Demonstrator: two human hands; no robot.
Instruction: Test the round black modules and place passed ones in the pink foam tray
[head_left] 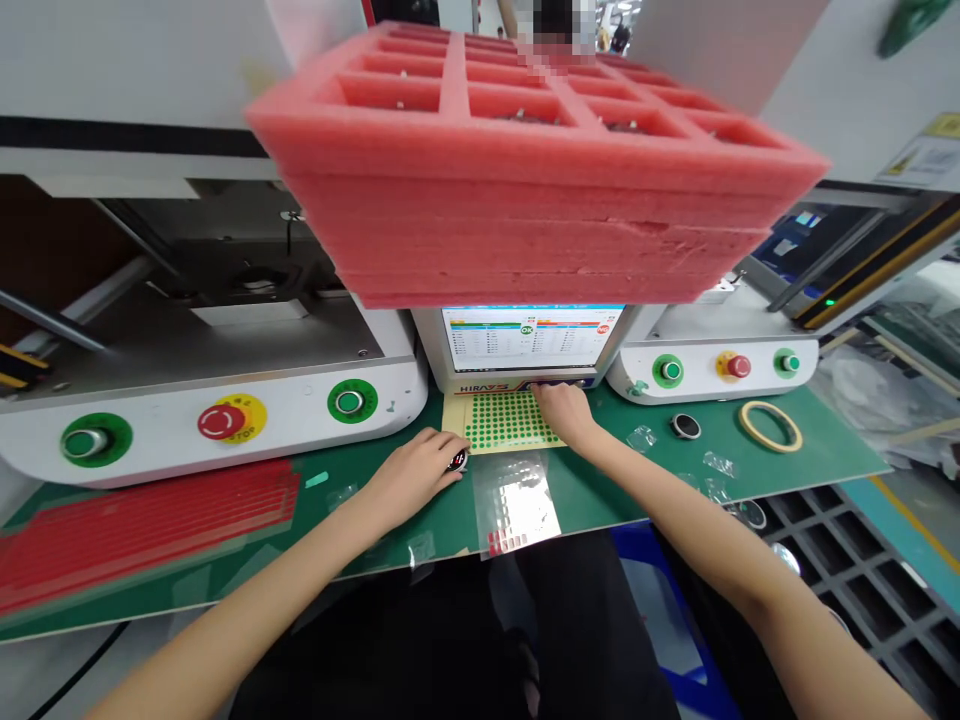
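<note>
My left hand [427, 465] rests low over the green bench, its fingers curled round a small round watch body [457, 460] with a lit dark face. My right hand [566, 412] is closed at the lower edge of the monitor [532, 340], above the far right part of a sheet of green dot stickers [499, 420]. Its fingertips are bunched, and I cannot see what is between them. Close in front of me, nearer than the sticker sheet, lies a clear plastic sheet with pale and red labels [517, 505].
A tall stack of pink foam trays [525, 220] hangs over the monitor's top. Button panels flank it, with a red stop button [221, 422] on the left. Red strips [165, 520] lie left. Another watch body [685, 427] and a tape roll [770, 427] lie right.
</note>
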